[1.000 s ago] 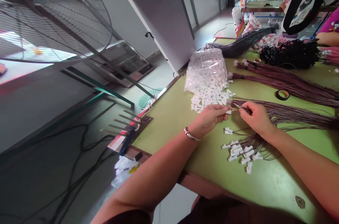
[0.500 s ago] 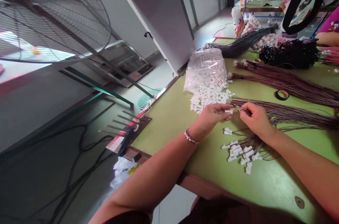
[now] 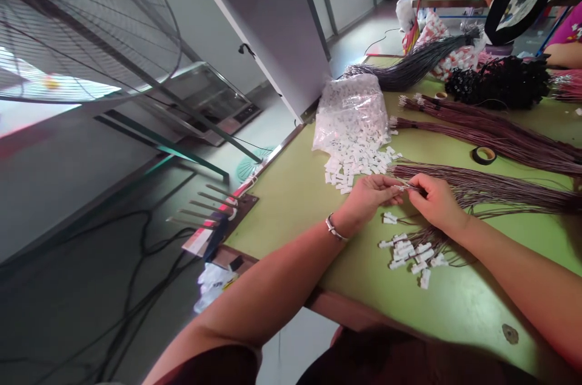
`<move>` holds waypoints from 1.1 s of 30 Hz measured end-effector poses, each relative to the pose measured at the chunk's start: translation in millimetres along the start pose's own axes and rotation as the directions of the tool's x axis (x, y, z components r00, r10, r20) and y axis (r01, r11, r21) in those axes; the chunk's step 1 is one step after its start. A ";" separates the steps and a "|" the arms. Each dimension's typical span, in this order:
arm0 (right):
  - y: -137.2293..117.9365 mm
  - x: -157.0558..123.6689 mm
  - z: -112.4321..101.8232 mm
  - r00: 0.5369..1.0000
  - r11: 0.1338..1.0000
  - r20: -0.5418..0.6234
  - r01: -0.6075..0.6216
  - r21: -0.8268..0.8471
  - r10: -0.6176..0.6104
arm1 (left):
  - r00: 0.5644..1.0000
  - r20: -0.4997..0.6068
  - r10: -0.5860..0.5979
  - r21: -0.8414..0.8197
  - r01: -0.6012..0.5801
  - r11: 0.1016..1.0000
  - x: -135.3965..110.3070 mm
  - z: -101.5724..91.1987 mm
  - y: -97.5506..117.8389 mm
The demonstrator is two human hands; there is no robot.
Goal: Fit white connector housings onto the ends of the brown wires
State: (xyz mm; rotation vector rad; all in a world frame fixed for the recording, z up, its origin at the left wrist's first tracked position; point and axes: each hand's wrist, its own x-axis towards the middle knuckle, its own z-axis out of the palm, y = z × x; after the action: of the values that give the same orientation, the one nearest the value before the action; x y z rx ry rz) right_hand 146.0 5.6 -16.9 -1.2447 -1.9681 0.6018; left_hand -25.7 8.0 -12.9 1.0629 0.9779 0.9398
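Note:
My left hand [image 3: 370, 196] pinches a small white connector [image 3: 400, 188], mostly covered by the fingertips. Close against it, my right hand [image 3: 434, 200] is closed on thin brown wires [image 3: 414, 188], whose ends meet the connector between both hands. Whether the wire ends are inside the connector is too small to tell. Below the hands lie several wires with white connectors [image 3: 404, 251] on their ends. Behind my left hand spreads a heap of loose white connectors [image 3: 357, 160], spilling from a clear plastic bag [image 3: 352, 109]. A bundle of brown wires [image 3: 509, 188] runs right, behind my right hand.
Further back on the green table [image 3: 282, 209] are more brown wire bundles [image 3: 491, 130], a roll of black tape [image 3: 484, 155], a black pile [image 3: 500, 85] and dark wires [image 3: 409, 66]. Metal prongs [image 3: 204, 206] stick out at the left edge. A large fan [image 3: 91, 33] stands left.
My left fingers have closed further over the white connector, and the two hands have come closer together. The whole view has shifted slightly.

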 end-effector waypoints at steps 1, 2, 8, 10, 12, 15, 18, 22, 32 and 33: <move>-0.2 0.5 -0.8 1.000 1.000 0.016 -0.014 0.001 0.014 | 1.000 -0.009 0.004 0.026 -0.004 1.000 0.1 0.4 -0.3; -0.6 1.2 -1.8 0.999 0.999 0.014 -0.033 0.002 0.033 | 1.000 -0.018 0.011 0.053 -0.010 0.999 0.2 0.6 -0.3; -2.9 4.7 -7.5 0.999 0.999 -0.047 -0.028 -0.016 0.027 | 0.999 -0.031 0.024 0.108 -0.020 0.994 0.6 -1.2 1.5; -3.1 5.0 -7.7 1.000 0.999 -0.021 -0.012 -0.030 0.011 | 0.999 -0.030 0.030 0.080 -0.028 0.996 1.1 -2.7 1.0; -3.4 4.7 -7.2 1.000 0.999 -0.015 -0.014 -0.029 0.014 | 0.999 -0.027 0.033 0.038 -0.032 0.999 1.8 -4.1 0.0; -3.8 3.5 -6.9 1.000 1.000 -0.013 -0.026 -0.007 0.026 | 0.999 -0.044 0.031 0.007 -0.031 1.000 2.6 -4.4 -1.0; -3.0 2.2 -7.2 1.000 1.000 0.008 -0.020 -0.006 0.020 | 0.995 -0.087 0.044 0.075 -0.037 0.996 1.9 -2.5 -0.2; -1.9 2.0 -7.1 0.999 0.997 0.017 -0.031 -0.067 0.032 | 0.984 -0.127 0.126 0.298 -0.083 0.951 0.2 -0.6 0.6; 0.1 0.0 -0.6 0.996 0.991 0.026 -0.078 -0.104 0.081 | 0.988 -0.038 0.149 0.510 -0.109 0.853 -0.1 -0.4 -8.1; 0.9 -0.4 0.1 0.997 0.991 0.027 -0.072 -0.115 0.076 | 0.990 -0.040 0.136 0.500 -0.098 0.861 -0.1 0.5 -8.5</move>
State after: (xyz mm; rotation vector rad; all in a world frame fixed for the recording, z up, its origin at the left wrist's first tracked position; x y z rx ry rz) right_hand 146.5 5.6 -17.8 -1.3909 -2.0136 0.5553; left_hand -24.1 5.9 -20.9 1.5445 1.2690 0.8468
